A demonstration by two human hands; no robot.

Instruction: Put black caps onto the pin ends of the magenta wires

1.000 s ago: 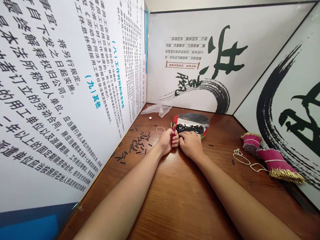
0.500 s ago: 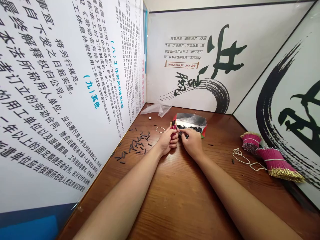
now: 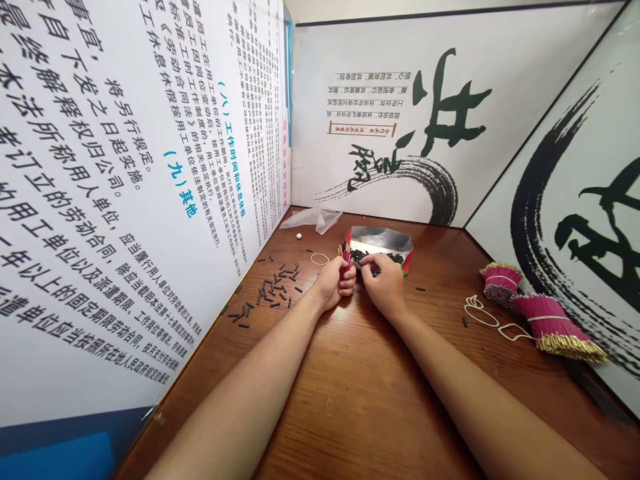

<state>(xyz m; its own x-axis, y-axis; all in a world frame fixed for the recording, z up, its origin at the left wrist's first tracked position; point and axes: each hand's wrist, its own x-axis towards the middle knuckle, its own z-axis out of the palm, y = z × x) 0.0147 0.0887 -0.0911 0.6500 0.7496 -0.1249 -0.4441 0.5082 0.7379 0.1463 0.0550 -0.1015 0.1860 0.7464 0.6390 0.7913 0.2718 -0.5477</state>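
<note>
My left hand is closed round a small bundle of magenta wires with gold tips pointing up. A few of those tips show black pieces on them. Close to its right, my right hand is bent over the near edge of a small box with a silver lining and a red and green outside. Short black tube pieces lie in that box. Thumb and forefinger of the right hand are pinched together; whatever may be between them is too small to make out.
Loose black tubes are scattered on the wooden table at left, near a rubber band and a plastic bag. Two banded magenta wire bundles lie at right beside pale bands. Printed panels enclose the table.
My right hand has drawn slightly away from the wire tips in my left hand, its fingers now curled in over the box. The left hand keeps its hold on the wires.
</note>
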